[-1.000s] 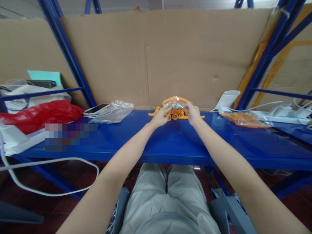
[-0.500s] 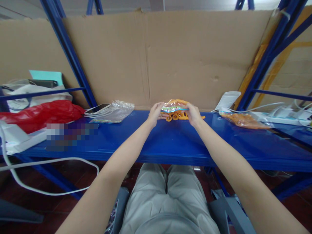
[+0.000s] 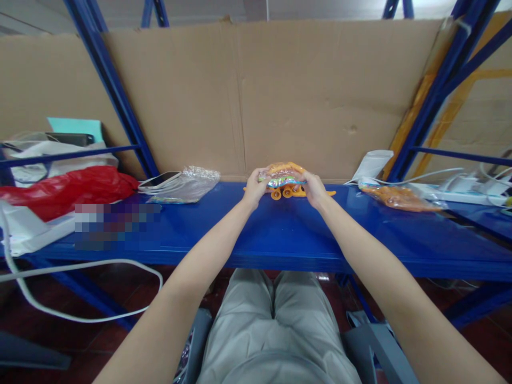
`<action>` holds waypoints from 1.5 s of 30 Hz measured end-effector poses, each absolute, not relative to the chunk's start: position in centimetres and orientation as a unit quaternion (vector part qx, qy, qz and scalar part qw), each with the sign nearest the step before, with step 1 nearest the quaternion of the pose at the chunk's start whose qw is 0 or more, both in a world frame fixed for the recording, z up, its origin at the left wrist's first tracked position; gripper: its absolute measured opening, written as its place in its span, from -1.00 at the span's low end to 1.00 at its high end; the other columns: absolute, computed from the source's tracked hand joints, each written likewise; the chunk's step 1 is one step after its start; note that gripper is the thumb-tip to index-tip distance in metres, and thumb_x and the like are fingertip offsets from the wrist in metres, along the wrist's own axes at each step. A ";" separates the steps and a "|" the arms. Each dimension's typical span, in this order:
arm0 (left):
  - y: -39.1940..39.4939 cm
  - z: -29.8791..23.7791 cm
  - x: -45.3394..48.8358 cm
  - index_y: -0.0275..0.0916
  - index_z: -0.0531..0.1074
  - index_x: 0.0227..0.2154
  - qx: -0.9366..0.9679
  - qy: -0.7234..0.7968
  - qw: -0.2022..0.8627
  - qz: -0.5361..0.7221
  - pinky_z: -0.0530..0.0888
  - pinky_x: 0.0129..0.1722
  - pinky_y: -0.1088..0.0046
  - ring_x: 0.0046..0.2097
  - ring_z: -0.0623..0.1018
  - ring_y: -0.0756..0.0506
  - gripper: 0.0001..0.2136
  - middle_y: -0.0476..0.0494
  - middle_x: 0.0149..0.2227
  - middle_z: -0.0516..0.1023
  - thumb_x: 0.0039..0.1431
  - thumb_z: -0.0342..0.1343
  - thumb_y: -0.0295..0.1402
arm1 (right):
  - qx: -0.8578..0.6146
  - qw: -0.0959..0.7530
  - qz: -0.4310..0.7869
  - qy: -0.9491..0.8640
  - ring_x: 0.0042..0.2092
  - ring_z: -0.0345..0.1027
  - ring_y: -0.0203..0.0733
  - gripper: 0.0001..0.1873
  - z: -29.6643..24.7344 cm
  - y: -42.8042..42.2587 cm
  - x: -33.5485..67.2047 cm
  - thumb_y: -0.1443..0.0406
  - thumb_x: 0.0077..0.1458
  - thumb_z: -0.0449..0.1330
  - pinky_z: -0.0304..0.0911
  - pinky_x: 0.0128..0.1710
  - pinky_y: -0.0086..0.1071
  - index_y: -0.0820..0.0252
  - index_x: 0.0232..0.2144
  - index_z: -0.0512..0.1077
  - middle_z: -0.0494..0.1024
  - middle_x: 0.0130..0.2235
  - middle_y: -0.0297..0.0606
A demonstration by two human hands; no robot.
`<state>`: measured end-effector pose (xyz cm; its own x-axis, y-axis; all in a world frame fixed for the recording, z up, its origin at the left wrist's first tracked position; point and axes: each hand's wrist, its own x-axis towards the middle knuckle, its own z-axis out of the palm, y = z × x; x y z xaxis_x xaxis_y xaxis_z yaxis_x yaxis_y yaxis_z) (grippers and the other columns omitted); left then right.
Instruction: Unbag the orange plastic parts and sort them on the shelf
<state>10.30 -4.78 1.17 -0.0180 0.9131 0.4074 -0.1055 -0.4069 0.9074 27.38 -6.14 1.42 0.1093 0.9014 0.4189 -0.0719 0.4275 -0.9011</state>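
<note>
Both of my hands grip a clear plastic bag (image 3: 282, 174) with orange pieces inside and a colourful printed strip. My left hand (image 3: 255, 188) is closed on its left end, and my right hand (image 3: 314, 188) is closed on its right end. Just below and behind the bag, several loose orange plastic parts (image 3: 287, 192) with round, ring-like ends lie on the blue shelf. The bag and my hands hide some of them, so their full shape does not show.
On the blue shelf (image 3: 288, 234), another bag of orange pieces (image 3: 400, 196) lies right, beside a white power strip (image 3: 472, 196). Left are a flat clear bag (image 3: 192, 184), a phone (image 3: 162, 180), a red plastic bag (image 3: 76, 186) and white cables. A cardboard sheet (image 3: 304, 96) stands behind.
The bag has shifted slightly left and tilted, so more of its printed strip shows. My right hand has moved a little left with it; my left hand stays on its end.
</note>
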 end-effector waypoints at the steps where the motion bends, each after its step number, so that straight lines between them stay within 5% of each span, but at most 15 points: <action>1: -4.9 1.3 10.2 -0.22 0.39 -0.29 0.562 0.362 0.423 0.612 0.61 -0.34 0.40 -0.28 0.56 -0.02 -0.88 -0.06 -0.20 0.52 0.11 0.20 -0.44 | -0.375 0.633 0.394 -0.550 -0.03 0.44 -0.05 -0.75 1.5 -6.3 27.5 0.24 -0.11 0.14 0.30 0.03 -0.15 0.09 -0.37 0.58 0.65 -0.19 -0.33; 6: -5.2 1.6 9.9 -0.23 0.32 -0.45 0.529 0.384 0.463 0.599 0.55 -0.47 0.49 -0.45 0.49 0.03 -0.79 0.03 -0.46 0.45 0.10 0.25 -0.30 | -0.386 0.607 0.459 -0.521 -0.04 0.44 -0.04 -0.70 2.3 -6.9 28.4 0.10 0.03 0.11 0.23 0.06 -0.13 0.08 -0.34 0.56 0.65 -0.20 -0.30; 13: -4.3 1.2 10.1 -0.24 0.34 -0.45 0.522 0.419 0.419 0.614 0.41 -0.49 0.63 -0.52 0.45 0.09 -0.81 0.09 -0.54 0.45 -0.04 0.27 -0.52 | -0.415 0.555 0.547 -0.470 -0.06 0.47 0.08 -0.35 3.4 -7.3 30.4 -0.24 0.11 -0.02 0.26 0.04 -0.02 0.15 -0.27 0.53 0.63 -0.29 -0.09; 21: -4.1 0.8 9.8 -0.28 0.50 -0.25 0.542 0.440 0.421 0.579 0.51 -0.36 0.51 -0.45 0.55 0.01 -0.82 -0.04 -0.49 0.57 0.05 0.28 -0.42 | -0.466 0.552 0.543 -0.428 -0.30 0.50 -0.20 -0.81 3.2 -7.8 29.6 0.24 0.26 0.10 0.38 -0.12 -0.25 0.16 -0.35 0.46 0.61 -0.39 -0.24; 25: -4.1 0.8 9.8 -0.29 0.51 -0.03 0.543 0.443 0.428 0.571 0.57 -0.20 0.37 -0.33 0.64 -0.07 -0.66 -0.15 -0.36 0.66 0.10 0.27 -0.41 | -0.470 0.569 0.518 -0.433 -0.40 0.47 -0.25 -0.84 3.4 -8.3 28.9 0.34 0.25 0.14 0.41 -0.22 -0.29 0.22 -0.38 0.46 0.59 -0.45 -0.26; 29: -3.6 0.4 9.7 -0.27 0.53 0.01 0.542 0.403 0.440 0.591 0.51 0.05 0.28 -0.04 0.62 -0.14 -0.61 -0.22 -0.06 0.65 0.07 0.27 -0.48 | -0.497 0.589 0.463 -0.437 -0.47 0.41 -0.30 -0.80 3.2 -7.9 28.6 0.42 0.18 0.19 0.40 -0.32 -0.37 0.26 -0.50 0.44 0.53 -0.53 -0.28; 36: -3.7 0.3 10.1 -0.23 0.47 0.09 0.576 0.356 0.423 0.602 0.37 0.21 0.30 0.17 0.49 -0.10 -0.59 -0.18 0.14 0.51 0.16 0.15 -0.54 | -0.543 0.595 0.296 -0.513 -0.54 0.26 -0.34 -0.71 2.3 -7.1 28.1 0.40 0.02 0.25 0.30 -0.44 -0.45 0.22 -0.70 0.39 0.31 -0.71 -0.42; 45: -4.8 1.0 10.8 -0.15 0.58 -0.09 0.598 0.350 0.418 0.588 0.39 0.16 0.38 0.12 0.52 -0.03 -0.65 -0.07 0.01 0.61 0.10 0.11 -0.60 | -0.456 0.614 0.266 -0.587 -0.19 0.48 -0.16 -0.83 1.5 -6.4 27.8 0.37 -0.11 0.21 0.36 -0.12 -0.32 0.17 -0.69 0.48 0.61 -0.40 -0.28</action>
<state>10.80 -4.83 0.99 0.0642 0.9095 0.4107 -0.0729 -0.4062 0.9109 27.85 -6.40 1.54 0.1687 0.8621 0.4778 0.2080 0.4427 -0.8722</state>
